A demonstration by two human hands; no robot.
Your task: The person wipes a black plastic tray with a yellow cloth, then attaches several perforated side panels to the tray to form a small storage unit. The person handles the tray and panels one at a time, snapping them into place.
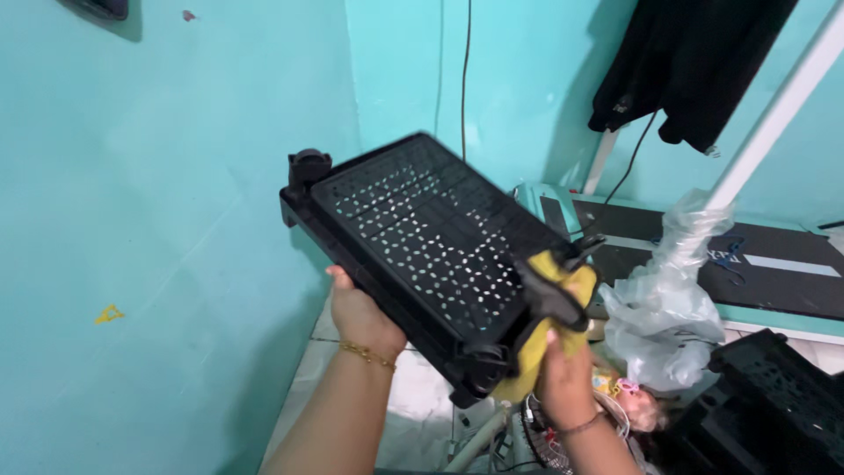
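Note:
I hold a black perforated plastic tray (422, 233) with small caster wheels at its corners, tilted up in front of a turquoise wall. My left hand (359, 315) grips its lower left edge from underneath. My right hand (563, 365) clasps a yellow cloth (547, 303) pressed against the tray's near right corner, beside a wheel mount.
A clear crumpled plastic bag (673, 308) hangs off a white pole at the right. A second black perforated tray (774, 405) lies at the lower right. Dark clothing (686, 62) hangs on the wall above a treadmill deck (756, 264). A fan grille (545, 440) sits below.

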